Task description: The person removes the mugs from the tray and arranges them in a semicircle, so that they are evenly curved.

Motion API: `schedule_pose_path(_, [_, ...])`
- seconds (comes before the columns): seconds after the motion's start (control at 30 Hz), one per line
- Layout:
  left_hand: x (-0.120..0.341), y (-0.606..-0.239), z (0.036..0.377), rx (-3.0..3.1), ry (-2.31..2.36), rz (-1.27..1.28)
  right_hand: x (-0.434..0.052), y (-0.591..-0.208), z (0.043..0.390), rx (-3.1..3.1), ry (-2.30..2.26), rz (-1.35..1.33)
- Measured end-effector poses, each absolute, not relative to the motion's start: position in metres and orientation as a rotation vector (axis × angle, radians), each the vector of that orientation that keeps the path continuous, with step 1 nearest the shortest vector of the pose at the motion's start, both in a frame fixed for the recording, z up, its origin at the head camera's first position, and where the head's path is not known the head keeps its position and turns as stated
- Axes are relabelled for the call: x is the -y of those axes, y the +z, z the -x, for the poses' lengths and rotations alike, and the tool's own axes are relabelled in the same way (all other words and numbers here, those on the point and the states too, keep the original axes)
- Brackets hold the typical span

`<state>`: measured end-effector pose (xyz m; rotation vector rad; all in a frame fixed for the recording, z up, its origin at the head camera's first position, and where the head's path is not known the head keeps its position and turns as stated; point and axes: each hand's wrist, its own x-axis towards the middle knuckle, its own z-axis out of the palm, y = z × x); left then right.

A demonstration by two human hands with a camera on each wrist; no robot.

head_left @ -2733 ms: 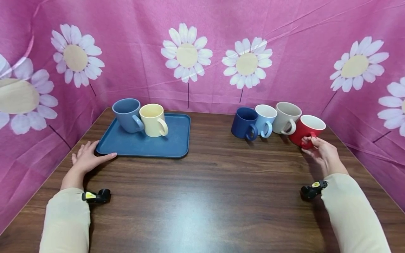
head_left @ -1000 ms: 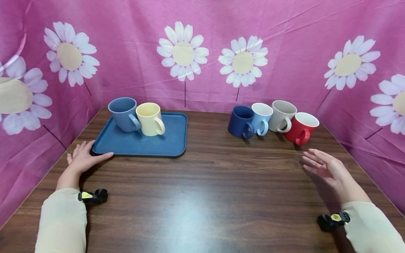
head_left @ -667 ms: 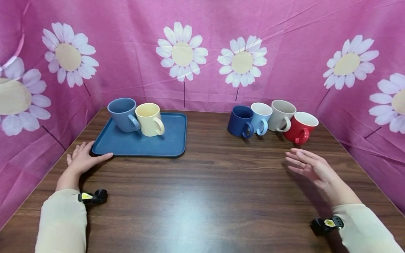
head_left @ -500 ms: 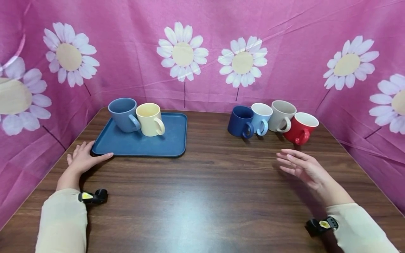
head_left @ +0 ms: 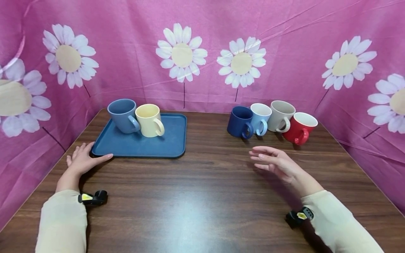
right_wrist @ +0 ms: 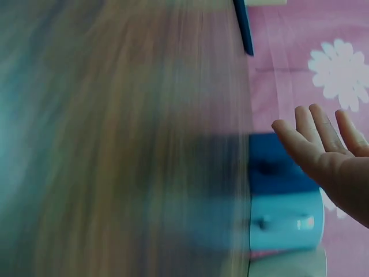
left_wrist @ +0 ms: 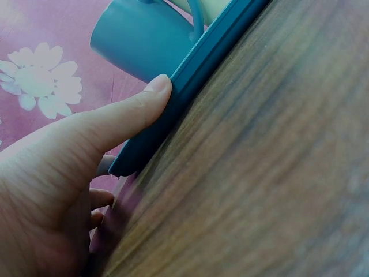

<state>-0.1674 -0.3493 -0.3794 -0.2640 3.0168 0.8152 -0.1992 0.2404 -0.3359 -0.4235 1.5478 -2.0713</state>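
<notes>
**Left hand on the tray, right hand bare over the table**

Your left wrist view shows the thumb (left_wrist: pixel 151 95) pressed along the blue tray (left_wrist: pixel 190 69) rim; the head view shows only your left hand (head_left: pixel 83 160) flat at its corner. Your right hand (head_left: pixel 275 162) hovers with fingers straight, holding nothing, the dark blue mug (head_left: pixel 239 122) just beyond its fingertips.

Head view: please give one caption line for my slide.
Left hand touches the tray; open right hand hovers near four mugs.
</notes>
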Motion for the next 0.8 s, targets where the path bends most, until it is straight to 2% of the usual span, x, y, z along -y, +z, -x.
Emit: schedule_pose_path(0.8, [0.346,-0.378,0.168,-3.025,0.831,0.279,-0.138,-0.341,0.238,-1.632,-1.962,0.308])
